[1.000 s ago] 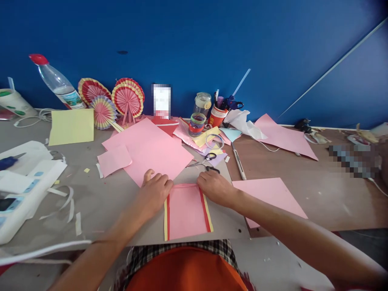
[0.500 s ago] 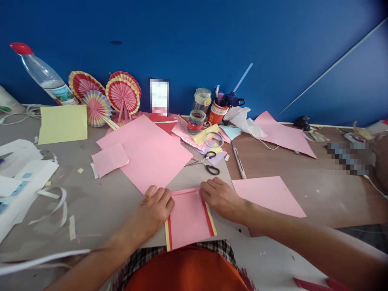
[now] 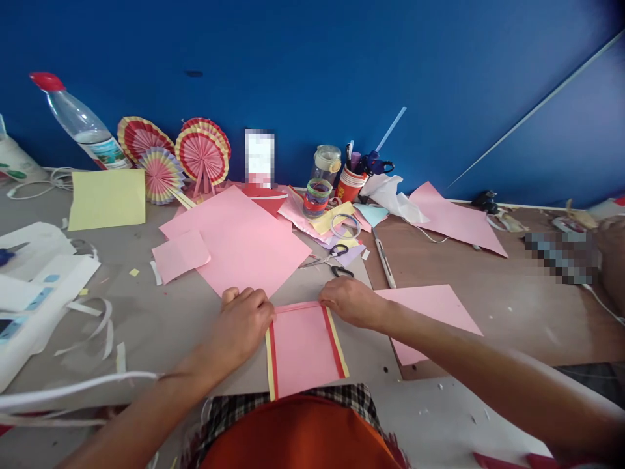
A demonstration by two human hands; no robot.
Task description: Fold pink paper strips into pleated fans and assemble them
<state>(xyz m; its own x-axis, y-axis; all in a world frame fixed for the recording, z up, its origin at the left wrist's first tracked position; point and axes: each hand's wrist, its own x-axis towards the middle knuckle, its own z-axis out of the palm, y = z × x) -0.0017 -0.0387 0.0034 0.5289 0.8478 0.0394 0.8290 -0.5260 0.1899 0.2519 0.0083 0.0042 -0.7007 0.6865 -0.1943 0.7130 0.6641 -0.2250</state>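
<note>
Left hand (image 3: 247,319) and right hand (image 3: 349,303), fingers curled, are still pressing the striped paper (image 3: 303,345) flat onto the worktop (image 3: 170,326); nothing is shifting.

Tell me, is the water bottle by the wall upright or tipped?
Tipped: the water bottle slants steeply, its red cap up to the left.

The bordered sheet (image 3: 303,348) lies at the bench's (image 3: 161,326) near edge, with the left hand (image 3: 241,319) on its far-left corner and the right hand (image 3: 349,301) on its far-right. A large sheet (image 3: 239,241) lies just behind it, scissors (image 3: 332,259) right of that; paper fans (image 3: 202,151) stand along the far edge.
</note>
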